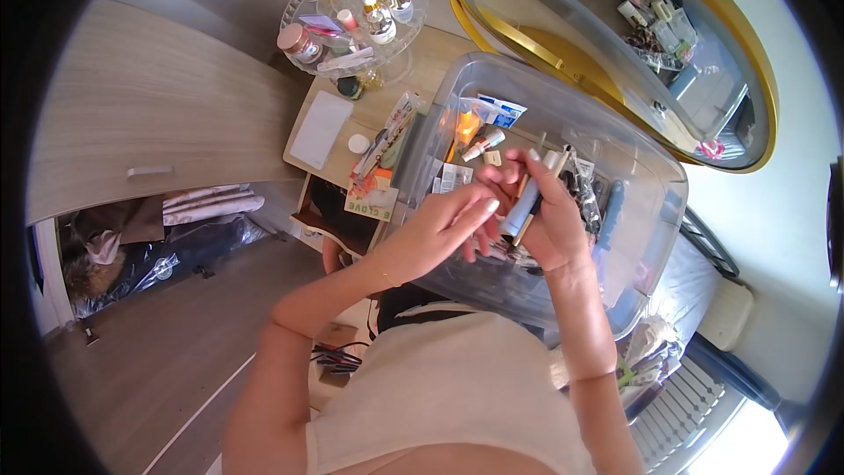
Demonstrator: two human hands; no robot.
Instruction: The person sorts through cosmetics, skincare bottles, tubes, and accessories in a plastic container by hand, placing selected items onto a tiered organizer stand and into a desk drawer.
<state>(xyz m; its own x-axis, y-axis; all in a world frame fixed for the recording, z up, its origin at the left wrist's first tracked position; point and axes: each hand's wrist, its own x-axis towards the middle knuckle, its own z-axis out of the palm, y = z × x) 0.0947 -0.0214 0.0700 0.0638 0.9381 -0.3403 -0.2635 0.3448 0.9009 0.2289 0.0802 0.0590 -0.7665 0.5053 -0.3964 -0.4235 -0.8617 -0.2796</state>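
Over a clear plastic bin, my right hand is closed around a small bundle: a light blue tube and slim pencil-like sticks. Their exact kind is partly hidden by the fingers. Just left of the bundle is my left hand, its fingers apart and nothing visible in it. Beneath both hands, inside the bin, lie a white tube with a printed label, an orange item, a blue and white packet and several dark, slender things.
A gold-rimmed oval mirror leans behind the bin. To the left, a glass stand carries bottles and jars above a wooden table. A white card and a white round lid lie on that table. Clothes fill a low compartment.
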